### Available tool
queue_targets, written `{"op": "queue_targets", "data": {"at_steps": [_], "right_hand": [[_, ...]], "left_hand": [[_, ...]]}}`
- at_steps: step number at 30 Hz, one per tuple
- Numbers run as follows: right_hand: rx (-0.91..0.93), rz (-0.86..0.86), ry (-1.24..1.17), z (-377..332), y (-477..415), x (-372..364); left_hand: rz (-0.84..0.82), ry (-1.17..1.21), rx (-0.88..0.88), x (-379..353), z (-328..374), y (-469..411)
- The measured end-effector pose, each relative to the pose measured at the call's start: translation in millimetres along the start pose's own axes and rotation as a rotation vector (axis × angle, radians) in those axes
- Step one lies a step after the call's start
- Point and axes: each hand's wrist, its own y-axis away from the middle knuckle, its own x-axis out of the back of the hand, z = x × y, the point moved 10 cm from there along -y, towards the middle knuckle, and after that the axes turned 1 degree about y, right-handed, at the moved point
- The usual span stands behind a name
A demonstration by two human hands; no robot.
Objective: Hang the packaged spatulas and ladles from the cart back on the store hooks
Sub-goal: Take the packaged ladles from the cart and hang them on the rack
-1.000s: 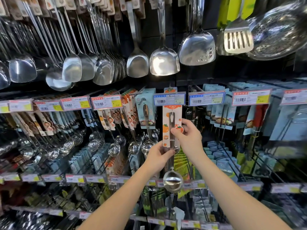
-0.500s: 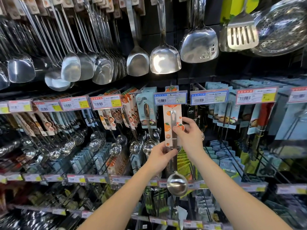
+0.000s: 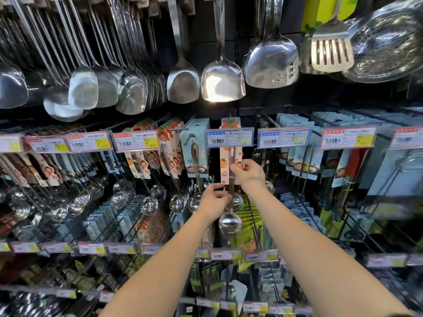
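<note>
A packaged ladle (image 3: 230, 221) with a white card printed with oranges (image 3: 224, 165) hangs at the middle hook, its card top tucked behind the blue price tag (image 3: 230, 138). My right hand (image 3: 248, 172) pinches the right edge of the card at mid height. My left hand (image 3: 214, 201) grips the ladle's handle just below the card, above the steel bowl. The hook itself is hidden behind the tag.
Large steel spatulas (image 3: 223, 82) and a slotted turner (image 3: 330, 53) hang overhead. Rows of packaged ladles (image 3: 171, 163) fill hooks to the left; blue-carded utensils (image 3: 297, 161) hang to the right. Lower hooks with price tags (image 3: 225, 255) jut out beneath my arms.
The ladle's card has risen and slid further in behind the blue price tag. Both hands have moved up with it, still holding it.
</note>
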Motion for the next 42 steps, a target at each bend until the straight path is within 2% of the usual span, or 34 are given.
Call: {"op": "queue_targets", "data": {"at_steps": [3,6,11,16,19,23,27,30,35,39,42], "right_hand": [[-0.09,-0.029,-0.061,20.3,6.3,3.7],[-0.15,-0.056,-0.035,46.9,18.1,15.0],[-0.102,0.025,0.202,68.1,58.6,57.9],[-0.113,0.109,0.403,92.3,108.2,120.9],[-0.163,0.17,0.565,116.7,138.0,173.4],[-0.333,0.199,0.648,163.5,186.4,250.6],[-0.461,0.306,0.692,200.6,243.1,342.5],[-0.578,0.373,0.695,232.5,286.8,412.9],[-0.745,0.446,0.707,285.7,351.9,529.8],[-0.823,0.508,0.708,327.2,397.6,620.7],[-0.882,0.526,0.716,350.6,428.2,679.2]], "left_hand": [[-0.028,-0.174,0.031,-3.4,-13.2,0.0],[-0.074,-0.344,-0.064,-8.2,-11.3,6.7],[-0.14,-0.566,-0.318,-26.8,13.2,23.2],[-0.241,-0.621,-0.474,-80.0,40.3,52.1],[-0.304,-0.663,-0.621,-131.5,58.2,81.4],[-0.417,-0.766,-0.884,-217.0,82.7,134.6],[-0.565,-0.852,-0.994,-312.3,95.1,188.4],[-0.668,-0.825,-1.002,-385.7,101.9,232.5],[-0.933,-0.699,-0.79,-516.4,97.2,301.6],[-1.038,-0.774,-0.841,-614.7,104.7,361.5],[-1.043,-0.838,-0.946,-678.2,116.7,402.8]]}}
